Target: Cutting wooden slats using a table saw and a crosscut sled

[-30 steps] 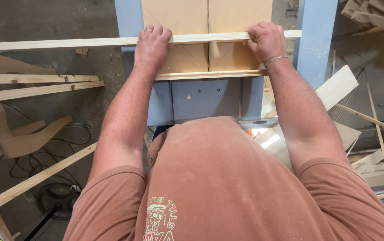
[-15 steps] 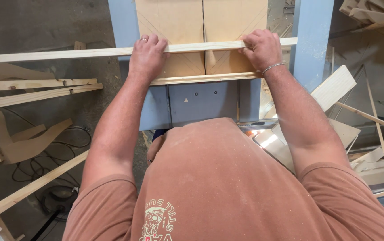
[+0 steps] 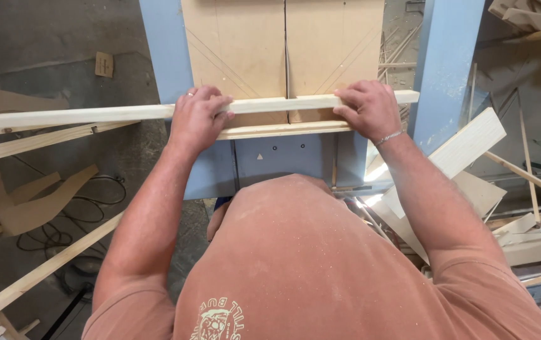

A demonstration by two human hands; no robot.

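Wood strip (image 3: 125, 114): gripped by left hand (image 3: 196, 118) and right hand (image 3: 366, 110). Risk: fingers slipping toward the slot (image 3: 285, 56) between both hands.

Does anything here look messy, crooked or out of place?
Yes: offcut boards lie in a jumbled heap on the right. The wooden strip under the left hand and right hand lies straight across the sled board.

Small brown cardboard tag (image 3: 103, 64) lying on grey floor, upper left; no screens, signs.
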